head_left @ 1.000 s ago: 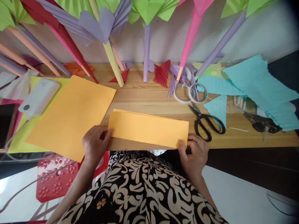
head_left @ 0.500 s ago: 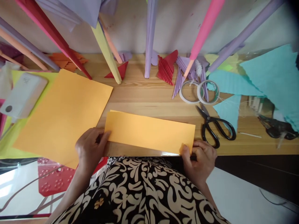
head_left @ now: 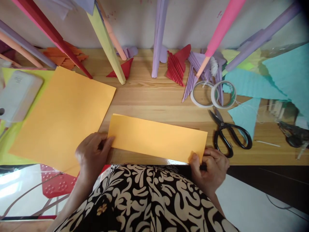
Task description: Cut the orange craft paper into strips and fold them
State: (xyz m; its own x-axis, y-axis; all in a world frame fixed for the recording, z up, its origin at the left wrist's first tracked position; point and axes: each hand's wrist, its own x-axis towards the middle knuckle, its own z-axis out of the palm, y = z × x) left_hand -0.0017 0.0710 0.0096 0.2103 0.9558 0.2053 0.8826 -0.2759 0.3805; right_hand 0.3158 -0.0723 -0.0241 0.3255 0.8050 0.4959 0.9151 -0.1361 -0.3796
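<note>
A folded orange paper strip (head_left: 156,138) lies across the near edge of the wooden table (head_left: 154,100). My left hand (head_left: 93,154) pinches its left end, thumb on top. My right hand (head_left: 211,167) pinches its right near corner, fingers curled under the edge. A larger flat orange sheet (head_left: 62,116) lies to the left, partly under my left hand.
Black scissors (head_left: 228,133) lie just right of the strip, with two tape rolls (head_left: 212,93) behind them. Teal paper pieces (head_left: 265,83), red pleated paper (head_left: 177,66) and purple pleats sit at the back. Rolled paper tubes (head_left: 106,42) lean against the wall. A white device (head_left: 18,95) rests far left.
The view has tilted down and shifted slightly. The strip's right end has moved a little right and nearer, with my right hand following; my left hand stays on the left end.
</note>
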